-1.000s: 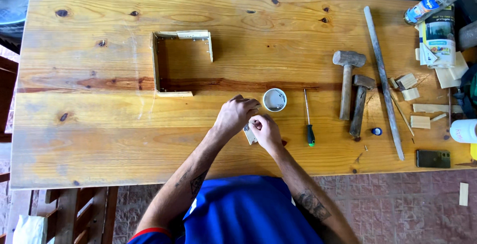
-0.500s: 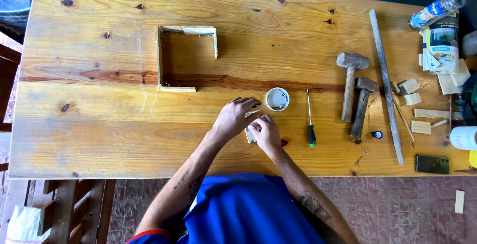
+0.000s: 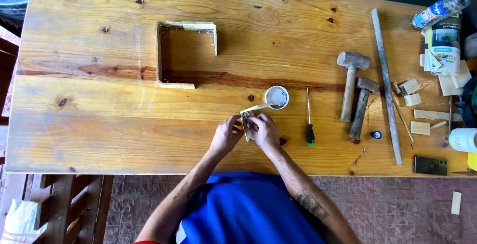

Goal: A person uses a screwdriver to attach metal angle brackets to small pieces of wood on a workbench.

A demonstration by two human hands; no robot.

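Wooden strip (image 3: 247, 126), just below the small white cup (image 3: 277, 97), is pinched between fingers of the left hand (image 3: 226, 136) and right hand (image 3: 265, 131).

You're at a woodworking spot; hammers (image 3: 352, 84), wood offcuts (image 3: 420, 115) and a screwdriver (image 3: 309, 120) litter your plank table (image 3: 99, 105); brick paving below.

A knotty varnished pine table (image 3: 99, 125) stands on reddish paving bricks (image 3: 397, 204) in daylight.
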